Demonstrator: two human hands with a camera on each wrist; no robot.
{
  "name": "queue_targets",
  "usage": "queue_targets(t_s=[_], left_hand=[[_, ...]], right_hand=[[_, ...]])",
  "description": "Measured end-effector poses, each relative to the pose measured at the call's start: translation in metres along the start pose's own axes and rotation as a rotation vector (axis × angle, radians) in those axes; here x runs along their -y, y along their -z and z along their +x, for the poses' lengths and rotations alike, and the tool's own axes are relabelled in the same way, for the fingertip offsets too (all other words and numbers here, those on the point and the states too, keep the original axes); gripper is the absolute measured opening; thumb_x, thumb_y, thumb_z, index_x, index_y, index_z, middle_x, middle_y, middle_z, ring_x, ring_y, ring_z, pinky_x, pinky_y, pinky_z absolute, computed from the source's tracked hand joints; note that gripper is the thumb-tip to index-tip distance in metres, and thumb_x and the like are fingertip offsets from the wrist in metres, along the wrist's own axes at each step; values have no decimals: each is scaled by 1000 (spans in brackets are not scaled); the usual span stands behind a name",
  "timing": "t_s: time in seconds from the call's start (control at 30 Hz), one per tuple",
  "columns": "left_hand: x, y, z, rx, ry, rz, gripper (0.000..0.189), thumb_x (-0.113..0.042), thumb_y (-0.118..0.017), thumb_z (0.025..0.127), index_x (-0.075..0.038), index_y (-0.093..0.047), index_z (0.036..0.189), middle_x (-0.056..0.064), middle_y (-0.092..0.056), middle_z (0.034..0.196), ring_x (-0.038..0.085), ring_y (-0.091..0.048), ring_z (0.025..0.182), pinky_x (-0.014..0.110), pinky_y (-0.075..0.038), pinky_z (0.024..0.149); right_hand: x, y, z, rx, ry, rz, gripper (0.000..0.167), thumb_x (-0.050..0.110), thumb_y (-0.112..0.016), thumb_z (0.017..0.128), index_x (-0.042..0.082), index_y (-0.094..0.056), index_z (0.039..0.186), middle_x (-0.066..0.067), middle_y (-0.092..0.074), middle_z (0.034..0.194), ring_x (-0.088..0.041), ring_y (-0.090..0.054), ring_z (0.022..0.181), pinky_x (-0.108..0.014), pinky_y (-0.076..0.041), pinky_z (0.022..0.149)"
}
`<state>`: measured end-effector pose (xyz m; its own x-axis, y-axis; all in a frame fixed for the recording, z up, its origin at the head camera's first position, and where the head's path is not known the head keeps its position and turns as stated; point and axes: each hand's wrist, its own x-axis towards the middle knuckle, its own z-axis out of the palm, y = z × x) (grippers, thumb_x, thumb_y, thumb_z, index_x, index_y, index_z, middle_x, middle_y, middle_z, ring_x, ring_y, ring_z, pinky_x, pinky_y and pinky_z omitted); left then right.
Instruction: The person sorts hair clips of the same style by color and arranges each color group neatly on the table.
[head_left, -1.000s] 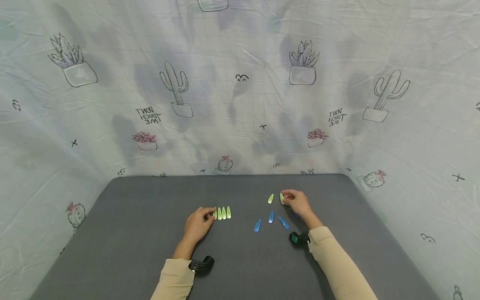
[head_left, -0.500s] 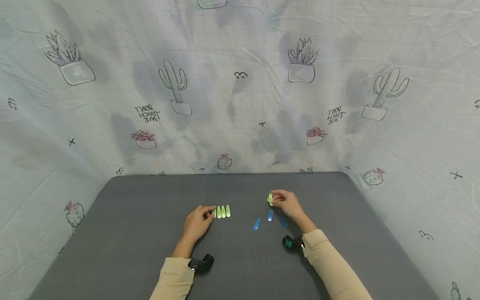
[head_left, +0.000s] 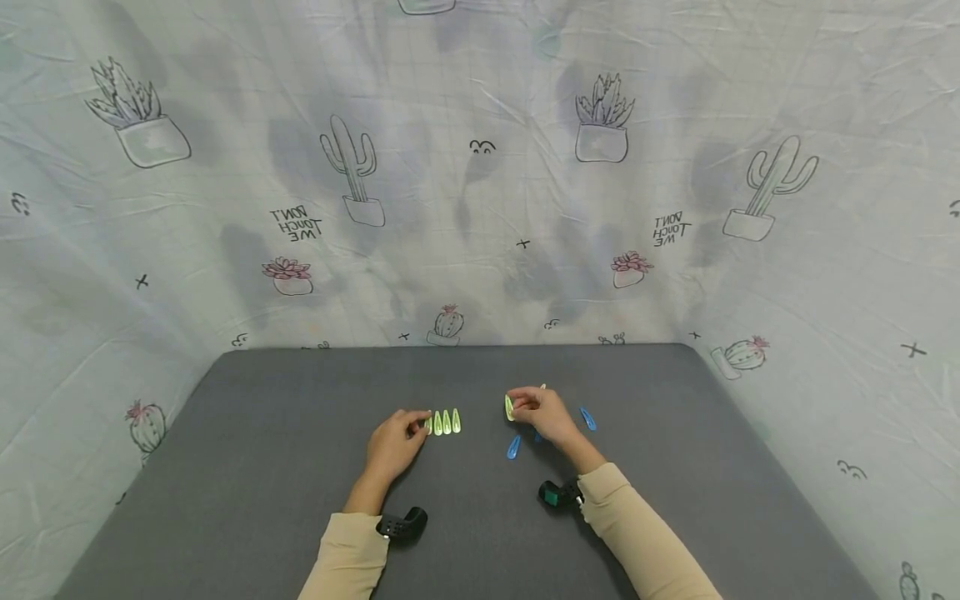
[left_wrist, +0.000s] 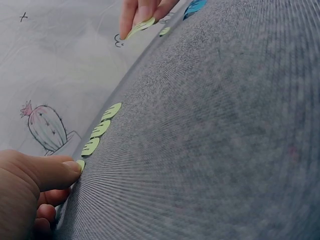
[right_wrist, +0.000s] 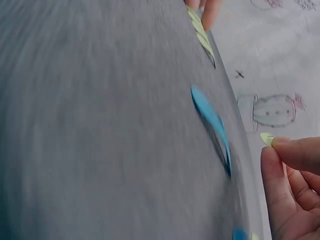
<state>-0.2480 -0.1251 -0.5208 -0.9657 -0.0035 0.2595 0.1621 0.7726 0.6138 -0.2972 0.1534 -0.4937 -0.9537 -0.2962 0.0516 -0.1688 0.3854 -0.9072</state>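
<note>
Several yellow-green snap hair clips (head_left: 447, 422) lie side by side in a short row on the grey table. At the row's left end, my left hand (head_left: 393, 446) pinches the outermost clip (left_wrist: 81, 165) between thumb and forefinger. My right hand (head_left: 547, 415) holds another yellow-green hair clip (head_left: 509, 407) by thumb and fingertips, raised over the table to the right of the row. Below that hand lies a blue hair clip (head_left: 513, 447). A second blue clip (head_left: 537, 437) is mostly hidden by the right hand.
One more blue hair clip (head_left: 588, 418) lies to the right of my right hand. Behind that hand, the tip of a yellow-green clip (head_left: 543, 387) shows. A patterned cloth (head_left: 480, 200) hangs behind the grey table (head_left: 262, 483) and at its sides.
My right hand has picked up the rightmost yellow-green clip and carried it left, past the other loose one, toward the row. The left hand stays at the row's left end.
</note>
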Motion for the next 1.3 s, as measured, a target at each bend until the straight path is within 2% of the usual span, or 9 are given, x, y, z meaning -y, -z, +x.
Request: queue_targets(t_s=[0.3, 0.53, 0.67, 0.9, 1.3], left_hand=[[0, -1, 0, 10, -1, 0, 25, -20, -71, 84, -17, -72, 109, -6, -50, 74, 8, -40, 60, 27, -32, 58], [0, 0, -1, 10, 7, 0, 25, -20, -71, 84, -17, -72, 109, -6, -50, 74, 8, -39, 60, 27, -31, 58], [0, 0, -1, 9, 7, 6, 25, -20, -71, 84, -17, -72, 108, -6, -50, 73, 8, -39, 60, 27, -31, 58], [0, -1, 0, 8, 2, 14, 24, -20, -71, 83, -17, -73, 107, -6, -50, 73, 8, -40, 60, 27, -32, 58], [0, -1, 2, 5, 1, 9, 24, -20, -72, 83, -17, -73, 107, -6, -50, 73, 8, -40, 60, 28, -32, 58]], right_hand=[[11, -25, 4, 32, -32, 39, 30, 0, -67, 84, -2, -66, 114, -11, -65, 85, -11, -60, 74, -29, -52, 71], [21, -45, 8, 79, -12, 65, 31, -2, -65, 85, -6, -64, 115, -20, -65, 89, -20, -62, 77, -37, -54, 73], [25, -53, 9, 88, -27, 58, 29, -1, -64, 85, -4, -66, 114, -17, -66, 88, -15, -59, 71, -32, -52, 67], [23, -63, 13, 76, -26, -22, 29, -3, -62, 83, -2, -68, 111, -10, -66, 82, -12, -49, 62, -26, -40, 55], [29, -68, 19, 47, -43, -142, 26, -2, -65, 82, -1, -70, 107, -6, -66, 78, -9, -55, 62, -24, -44, 56]])
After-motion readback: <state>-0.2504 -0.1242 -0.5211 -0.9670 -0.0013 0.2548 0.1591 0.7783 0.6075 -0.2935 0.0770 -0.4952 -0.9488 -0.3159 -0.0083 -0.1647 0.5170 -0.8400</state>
